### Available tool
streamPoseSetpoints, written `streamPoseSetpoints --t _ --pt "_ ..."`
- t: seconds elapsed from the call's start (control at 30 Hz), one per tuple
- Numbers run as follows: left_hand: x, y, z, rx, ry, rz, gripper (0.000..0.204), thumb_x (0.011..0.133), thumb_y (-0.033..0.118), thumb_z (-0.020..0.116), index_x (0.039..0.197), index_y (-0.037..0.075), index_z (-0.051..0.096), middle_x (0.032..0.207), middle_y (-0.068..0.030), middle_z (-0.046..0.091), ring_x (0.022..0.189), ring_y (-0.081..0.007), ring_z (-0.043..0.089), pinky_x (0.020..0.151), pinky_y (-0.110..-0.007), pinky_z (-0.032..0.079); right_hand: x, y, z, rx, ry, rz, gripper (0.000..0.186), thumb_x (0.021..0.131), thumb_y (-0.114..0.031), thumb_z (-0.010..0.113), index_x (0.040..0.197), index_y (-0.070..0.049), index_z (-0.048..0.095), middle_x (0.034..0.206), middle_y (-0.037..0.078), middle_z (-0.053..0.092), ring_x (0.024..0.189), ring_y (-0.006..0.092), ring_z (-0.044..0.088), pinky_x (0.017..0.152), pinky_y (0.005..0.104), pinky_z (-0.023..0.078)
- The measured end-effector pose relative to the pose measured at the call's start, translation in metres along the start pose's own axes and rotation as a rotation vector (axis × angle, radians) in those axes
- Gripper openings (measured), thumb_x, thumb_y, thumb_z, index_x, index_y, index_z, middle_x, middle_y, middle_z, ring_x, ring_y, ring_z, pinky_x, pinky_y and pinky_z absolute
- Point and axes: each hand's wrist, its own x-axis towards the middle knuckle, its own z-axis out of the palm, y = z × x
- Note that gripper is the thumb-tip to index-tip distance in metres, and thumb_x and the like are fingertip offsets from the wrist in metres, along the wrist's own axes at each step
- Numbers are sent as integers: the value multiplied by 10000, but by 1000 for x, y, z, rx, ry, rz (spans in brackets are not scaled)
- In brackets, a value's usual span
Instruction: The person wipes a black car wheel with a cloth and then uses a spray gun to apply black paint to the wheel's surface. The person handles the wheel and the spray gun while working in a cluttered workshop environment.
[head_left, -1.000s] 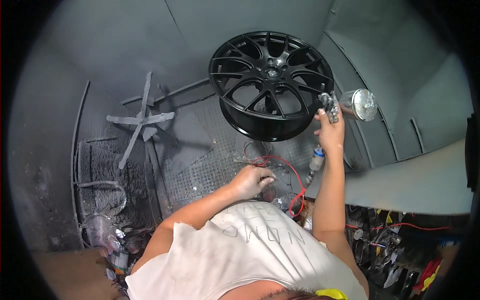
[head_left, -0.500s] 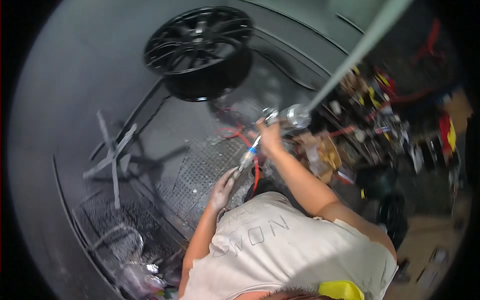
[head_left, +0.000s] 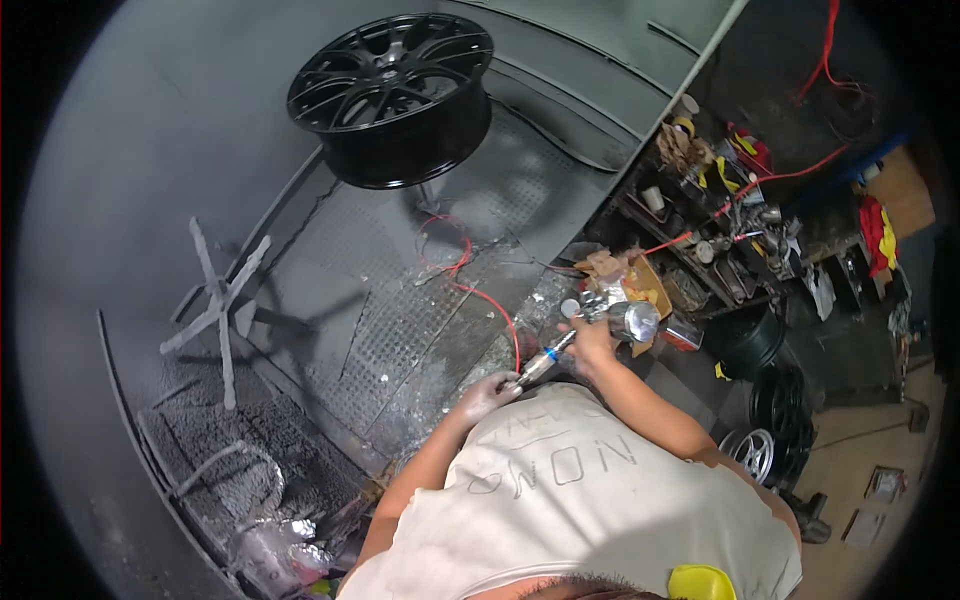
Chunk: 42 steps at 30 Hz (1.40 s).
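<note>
Swinging away from the wheel (head_left: 400, 145) since the earlier frame, the right hand (head_left: 594, 347) and the gun (head_left: 592, 303) are now hanging near the shirt (head_left: 590, 505); the left hand (head_left: 490, 396), then apart, is now meeting the fitting (head_left: 542, 364) below the gun. The right hand is closing its fingers around the gun's grip, with the clear cup (head_left: 636, 320) sticking out to the right. The left hand is curling inward, its fingers closing on the fitting's lower end. Near it, a red hose (head_left: 495, 304) is running over the floor (head_left: 375, 345). Beyond, the wheel is sitting on its post (head_left: 428, 197), well apart from both hands. To the left, a grey cross-shaped stand (head_left: 222, 300) is standing; to the right, a cardboard box (head_left: 648, 280) is lying just past the cup.

As for progress, the wheel's visible face and side are showing even black, so coating there is seemingly well along; its hidden parts, and any coats left, I cannot tell.
</note>
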Motion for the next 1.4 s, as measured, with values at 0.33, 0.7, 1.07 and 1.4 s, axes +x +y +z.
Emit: streamPoseSetpoints --t 0.33,0.7,1.07,1.4 --pt "53 35 26 106 11 21 425 986 321 696 1340 93 640 1029 -91 762 933 -147 699 822 -323 542 35 -38 -37 114 93 -74 412 985 -24 584 1339 -162 425 1133 74 570 937 226 676 515 351 543" --pt "174 90 89 253 315 9 294 970 308 669 1074 33 672 803 -191 674 705 -260 658 653 -414 506 172 -97 -84 105 -36 13 522 916 -11 664 1348 -147 405 1108 106 593 883 213 667 583 377 547" --pt "224 60 123 521 422 -316 306 959 350 683 1070 71 623 840 -221 698 731 -431 653 693 -433 532 398 -260 -162 -380 175 -292 714 822 3 639 1478 43 359 1287 274 628 1178 377 625 1010 419 476" --pt "188 31 114 321 233 -568 309 968 351 680 1094 73 633 868 -183 710 749 -358 655 725 -410 534 575 -384 -180 -650 345 -430 729 878 -336 682 1484 -24 423 1401 275 570 1315 406 554 1099 466 454"
